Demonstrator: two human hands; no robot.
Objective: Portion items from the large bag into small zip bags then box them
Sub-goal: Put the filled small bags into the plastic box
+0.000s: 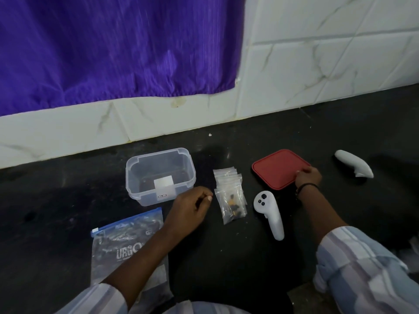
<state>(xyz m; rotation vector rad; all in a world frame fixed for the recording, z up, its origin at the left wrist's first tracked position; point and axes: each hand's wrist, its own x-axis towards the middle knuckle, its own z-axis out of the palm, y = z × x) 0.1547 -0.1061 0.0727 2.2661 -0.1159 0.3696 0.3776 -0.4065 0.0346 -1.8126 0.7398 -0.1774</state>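
While small clear zip bags [229,189] lie stacked on the black counter [226,257] between the clear plastic box [159,175] and red square lid [280,167], the left hand [191,208] hovers loosely curled, holding nothing; the right hand [308,176] grips the lid's edge. Closing early risks leaving bags unboxed. The large blue-zip bag [127,243] reads "URGO".

Light: dim and even, no glare seen.
Shadows: soft, cast on the dark surface [226,257].
Blur: motion smear throughout.
Edges: wide-angle bending.

Home: marble-tiled wall [317,53], purple curtain [113,46].
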